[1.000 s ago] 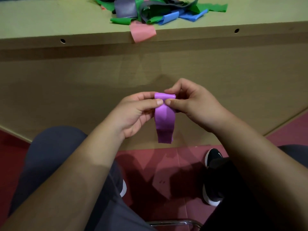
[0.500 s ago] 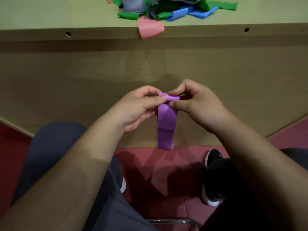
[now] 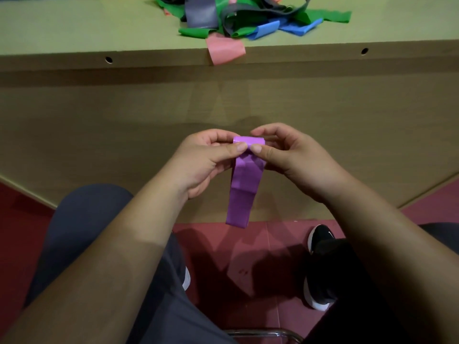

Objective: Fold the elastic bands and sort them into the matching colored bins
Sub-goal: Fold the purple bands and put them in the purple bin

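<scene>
Head view showed the person seated below the desk's (image 3: 74, 26) front edge. The left hand (image 3: 198, 160) and right hand (image 3: 293, 157) each pinched the rolled top end of a purple band (image 3: 244, 192) between thumb and forefinger, the other fingers loosely curled. The rest of the band hung free between the knees, clear of the desk.

Step in hand, as judged: folding, not finished. The next move calls for rolling the hanging length up into the fold, then locating a purple bin; none was in view.

A heap of bands (image 3: 248, 18) lay near the desk's front edge, a pink band (image 3: 224, 49) drooping over it.
</scene>
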Demonstrator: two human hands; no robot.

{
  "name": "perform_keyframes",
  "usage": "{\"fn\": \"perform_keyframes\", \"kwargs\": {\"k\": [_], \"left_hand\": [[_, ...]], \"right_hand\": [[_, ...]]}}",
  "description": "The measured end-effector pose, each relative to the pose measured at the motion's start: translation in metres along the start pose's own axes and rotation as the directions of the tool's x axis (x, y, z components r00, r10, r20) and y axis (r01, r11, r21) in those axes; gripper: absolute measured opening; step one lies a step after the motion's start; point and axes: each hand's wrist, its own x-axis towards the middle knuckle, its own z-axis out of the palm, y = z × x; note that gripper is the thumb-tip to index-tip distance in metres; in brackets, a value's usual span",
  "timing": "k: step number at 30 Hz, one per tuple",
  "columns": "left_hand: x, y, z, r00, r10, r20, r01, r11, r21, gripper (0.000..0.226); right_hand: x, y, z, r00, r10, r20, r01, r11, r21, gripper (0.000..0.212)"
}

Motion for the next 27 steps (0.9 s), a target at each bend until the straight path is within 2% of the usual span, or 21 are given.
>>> {"fn": "perform_keyframes", "kwargs": {"k": [5,9,15,20,27], "left_hand": [[-0.0004,-0.0014,0.0033,0.999,0.029,0.015,-0.029,0.999,0.039,0.027],[0.0019,-0.0030,0.0039,0.994,0.104,-0.012,-0.101,0.979,0.177,0.028],[0.0052,-0.0093,0.0042,0.992,0.123,0.013,-0.122,0.966,0.226,0.033],[0.0039,-0.0090,0.0039,0.994,0.097,0.053,-0.109,0.940,0.324,0.024],[0.0011,-0.0062,0.0013,0.997,0.023,0.067,-0.034,0.985,0.170,0.034]], "right_hand": [[0.0000,-0.0004,-0.0011,0.999,-0.016,-0.045,0.011,0.995,-0.103,0.016],[0.0014,0.0006,-0.0005,0.994,-0.061,-0.093,0.048,0.989,-0.142,0.022],[0.0044,0.0019,0.0032,0.980,-0.117,-0.163,0.103,0.991,-0.091,0.027],[0.0049,0.0036,0.0032,0.974,-0.151,-0.171,0.141,0.987,-0.071,0.029],[0.0040,0.0034,0.0022,0.975,-0.183,-0.127,0.165,0.976,-0.140,0.032]]}}
